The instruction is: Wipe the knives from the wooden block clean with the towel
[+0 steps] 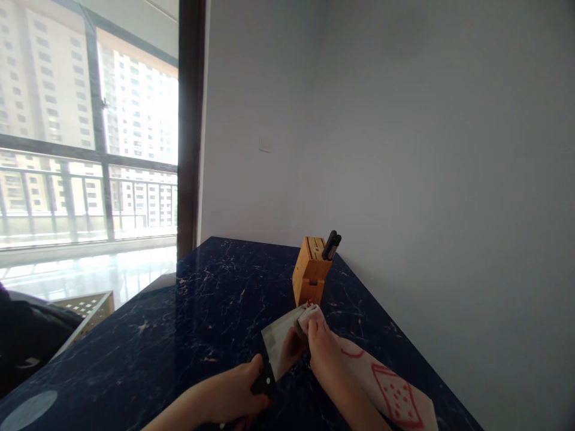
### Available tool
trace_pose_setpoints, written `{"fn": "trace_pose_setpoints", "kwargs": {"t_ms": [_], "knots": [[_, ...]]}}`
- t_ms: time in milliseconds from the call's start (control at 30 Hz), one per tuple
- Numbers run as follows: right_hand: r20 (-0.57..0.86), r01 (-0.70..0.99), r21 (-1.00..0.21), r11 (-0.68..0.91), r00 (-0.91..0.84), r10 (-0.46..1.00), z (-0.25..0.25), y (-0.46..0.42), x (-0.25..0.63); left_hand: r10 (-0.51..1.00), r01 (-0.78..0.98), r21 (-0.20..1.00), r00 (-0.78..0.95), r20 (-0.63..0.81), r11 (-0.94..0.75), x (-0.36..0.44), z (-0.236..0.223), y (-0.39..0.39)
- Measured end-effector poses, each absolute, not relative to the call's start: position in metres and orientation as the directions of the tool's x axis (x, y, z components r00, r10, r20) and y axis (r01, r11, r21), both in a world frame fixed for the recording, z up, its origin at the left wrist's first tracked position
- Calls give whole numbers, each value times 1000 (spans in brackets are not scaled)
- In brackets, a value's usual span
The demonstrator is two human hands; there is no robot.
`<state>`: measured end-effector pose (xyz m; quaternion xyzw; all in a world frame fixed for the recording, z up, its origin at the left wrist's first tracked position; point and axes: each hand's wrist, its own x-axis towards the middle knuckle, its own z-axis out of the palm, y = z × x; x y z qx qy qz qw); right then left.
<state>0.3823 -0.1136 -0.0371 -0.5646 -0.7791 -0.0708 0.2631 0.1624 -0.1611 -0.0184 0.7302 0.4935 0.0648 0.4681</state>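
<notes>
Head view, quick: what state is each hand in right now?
Left hand: closed around the black handle of the knife.
Right hand: closed on the white cloth, bunched at the knife's far end.

A dark veined tabletop (215,299) bears a wooden knife block (302,275), a pale round patch (29,410) and, apparently, a trailing cloth (398,396).

L hand (233,392) hid part of the knife (279,348) at its grip (265,381), & R hand (320,346) + forearm (353,395) covered some of the cloth (395,392), itself cut off by btm edge. Whatever sat below the blk handles (330,244) was hidden in the block (306,275). Dark item (31,335) at L edge was cropped, too dim to ID.
</notes>
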Motion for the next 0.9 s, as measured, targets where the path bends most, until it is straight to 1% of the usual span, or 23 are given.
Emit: {"fn": "trace_pose_setpoints", "kwargs": {"t_ms": [100,200,367,567,667,733,800,900], "knots": [[455,901,-171,398,-286,843,-29,-120,376,795,661,742,509,-329,-115,162,-17,-162],[467,885,-159,438,-324,823,-23,-115,375,801,680,722,499,-329,-127,163,-17,-162],[457,919,-141,368,-269,848,-24,-97,388,797,658,744,508,-327,-114,162,-22,-163],[437,953,-99,286,-217,873,-28,-97,392,790,661,740,517,-330,-124,160,-19,-163],[408,964,-53,262,-219,886,-29,-109,383,785,663,738,520,-337,-123,159,-18,-163],[374,960,-33,279,-247,894,-26,-120,375,796,669,731,513,-322,-136,159,-18,-162],[360,939,-63,337,-293,886,-21,-130,369,803,673,724,511,-308,-151,159,-18,-161],[381,894,-136,428,-351,855,-12,-136,365,798,690,709,505,-328,-145,159,-18,-161]]}}
